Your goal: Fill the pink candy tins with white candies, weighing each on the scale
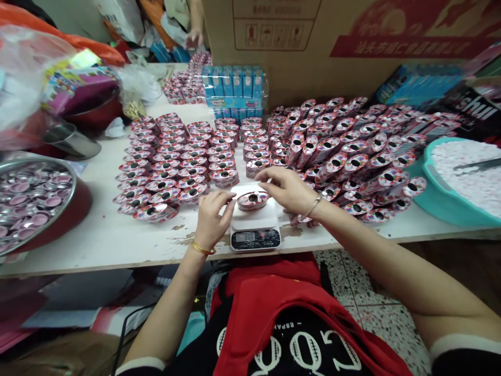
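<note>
On a small white digital scale [256, 223] stands an oval pink-and-red printed tin [252, 201] with a round dark hole in its top. My left hand [213, 216] is just left of this tin, fingers stretched toward it and thumb apart; whether they touch it I cannot tell. Above the tin's right end hovers my right hand [285, 189], thumb and fingertips drawn together in a pinch. Anything between those fingertips is too small to make out. Rows of matching tins [164, 172] stand to the left, and a dense, partly stacked group of tins [352, 151] lies to the right.
A red metal bowl [84, 201] at left holds round pink-and-silver caps. At right, a turquoise basin [438, 196] contains small whitish pieces and a metal scoop. Blue wrapped packs [235, 89] and a large cardboard box [313, 57] stand behind. Another person's hand [194, 39] shows at the back.
</note>
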`<state>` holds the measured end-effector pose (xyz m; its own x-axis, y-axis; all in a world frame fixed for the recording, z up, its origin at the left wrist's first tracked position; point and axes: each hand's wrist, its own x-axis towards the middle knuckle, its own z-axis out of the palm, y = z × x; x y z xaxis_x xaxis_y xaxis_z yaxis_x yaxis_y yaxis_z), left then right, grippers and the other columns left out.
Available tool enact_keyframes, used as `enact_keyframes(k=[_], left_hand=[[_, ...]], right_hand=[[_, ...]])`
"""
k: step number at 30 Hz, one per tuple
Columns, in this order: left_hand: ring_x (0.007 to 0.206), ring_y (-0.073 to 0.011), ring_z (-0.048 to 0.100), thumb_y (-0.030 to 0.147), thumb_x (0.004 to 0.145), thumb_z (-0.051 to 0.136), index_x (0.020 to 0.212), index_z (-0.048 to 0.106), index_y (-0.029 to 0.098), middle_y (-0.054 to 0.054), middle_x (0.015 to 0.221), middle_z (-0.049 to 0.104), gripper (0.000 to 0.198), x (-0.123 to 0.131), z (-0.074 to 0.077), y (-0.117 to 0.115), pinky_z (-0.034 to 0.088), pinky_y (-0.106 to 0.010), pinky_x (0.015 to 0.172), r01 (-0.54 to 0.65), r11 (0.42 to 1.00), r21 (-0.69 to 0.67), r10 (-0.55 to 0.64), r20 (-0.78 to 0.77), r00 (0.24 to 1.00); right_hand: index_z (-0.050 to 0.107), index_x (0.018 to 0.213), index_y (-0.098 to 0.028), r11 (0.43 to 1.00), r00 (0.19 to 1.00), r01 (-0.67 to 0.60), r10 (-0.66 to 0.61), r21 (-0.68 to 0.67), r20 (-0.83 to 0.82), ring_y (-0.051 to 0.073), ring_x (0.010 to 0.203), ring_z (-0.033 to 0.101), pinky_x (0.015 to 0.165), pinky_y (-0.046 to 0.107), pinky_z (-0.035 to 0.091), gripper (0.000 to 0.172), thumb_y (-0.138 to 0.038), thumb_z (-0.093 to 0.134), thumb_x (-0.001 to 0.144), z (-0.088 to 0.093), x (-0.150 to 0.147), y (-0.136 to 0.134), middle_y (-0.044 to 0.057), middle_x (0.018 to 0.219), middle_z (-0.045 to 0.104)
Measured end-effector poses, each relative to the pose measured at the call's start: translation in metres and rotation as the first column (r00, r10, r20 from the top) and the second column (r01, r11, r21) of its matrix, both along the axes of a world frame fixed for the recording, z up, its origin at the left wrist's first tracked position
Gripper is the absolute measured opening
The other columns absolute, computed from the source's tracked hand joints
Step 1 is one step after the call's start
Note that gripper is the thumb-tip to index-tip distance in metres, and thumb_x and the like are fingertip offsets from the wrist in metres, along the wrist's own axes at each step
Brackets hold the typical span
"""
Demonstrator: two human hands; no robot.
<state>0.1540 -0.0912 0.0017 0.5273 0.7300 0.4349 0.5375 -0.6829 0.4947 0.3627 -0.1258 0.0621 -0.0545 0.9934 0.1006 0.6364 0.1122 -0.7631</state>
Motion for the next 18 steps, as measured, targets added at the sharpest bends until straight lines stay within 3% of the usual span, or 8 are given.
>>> enact_keyframes(k=[5, 8, 11, 14, 18], left_hand=[[0.094, -0.0179, 0.053, 0.029, 0.089, 0.045, 0.105, 0.058, 0.019, -0.007, 0.099, 0.059, 0.022, -0.005, 0.002, 0.005, 0.038, -0.032, 0.082, 0.0, 0.999, 0.041, 0.0, 0.012, 1.0], [0.107, -0.0207, 0.049, 0.033, 0.089, 0.046, 0.115, 0.054, 0.022, -0.008, 0.115, 0.057, 0.029, 0.011, 0.008, 0.006, 0.036, -0.036, 0.089, 0.108, 0.991, 0.075, -0.098, -0.119, 0.988], [0.118, -0.0231, 0.044, 0.036, 0.09, 0.045, 0.122, 0.049, 0.024, -0.008, 0.129, 0.05, 0.035, 0.031, 0.011, 0.006, 0.03, -0.04, 0.096, 0.272, 0.959, 0.08, -0.24, -0.283, 0.929], [0.12, -0.0214, 0.045, 0.031, 0.091, 0.042, 0.121, 0.05, 0.025, -0.007, 0.127, 0.053, 0.031, 0.037, 0.009, 0.005, 0.025, -0.043, 0.101, 0.371, 0.925, 0.081, -0.322, -0.35, 0.88], [0.111, -0.0176, 0.053, 0.025, 0.091, 0.043, 0.116, 0.053, 0.024, -0.005, 0.12, 0.059, 0.027, 0.023, 0.003, 0.003, 0.022, -0.043, 0.107, 0.353, 0.926, 0.134, -0.298, -0.315, 0.901]], right_hand=[[0.063, 0.094, -0.014, 0.978, 0.96, 0.203, -0.206, -0.035, -0.191, 0.014, 0.076, 0.056, 0.069, 0.028, 0.046, 0.021, -0.029, 0.054, 0.082, -0.006, 0.041, -0.04, 0.006, 0.087, 0.064], [0.065, 0.091, -0.015, 0.953, 0.931, 0.299, -0.304, -0.054, -0.203, 0.014, 0.075, 0.056, 0.068, 0.027, 0.045, 0.022, -0.033, 0.058, 0.08, -0.009, 0.062, -0.064, 0.006, 0.086, 0.064], [0.065, 0.088, -0.016, 0.92, 0.896, 0.386, -0.393, -0.073, -0.207, 0.013, 0.069, 0.054, 0.064, 0.026, 0.044, 0.02, -0.032, 0.06, 0.078, -0.008, 0.082, -0.084, 0.005, 0.081, 0.063], [0.066, 0.086, -0.017, 0.855, 0.835, 0.515, -0.517, -0.063, -0.189, 0.013, 0.062, 0.051, 0.058, 0.027, 0.04, 0.02, -0.034, 0.063, 0.076, -0.006, 0.107, -0.103, 0.004, 0.077, 0.06], [0.066, 0.084, -0.025, 0.715, 0.7, 0.698, -0.692, -0.037, -0.174, 0.013, 0.055, 0.045, 0.054, 0.029, 0.034, 0.018, -0.041, 0.065, 0.075, -0.009, 0.155, -0.135, 0.002, 0.07, 0.056]])
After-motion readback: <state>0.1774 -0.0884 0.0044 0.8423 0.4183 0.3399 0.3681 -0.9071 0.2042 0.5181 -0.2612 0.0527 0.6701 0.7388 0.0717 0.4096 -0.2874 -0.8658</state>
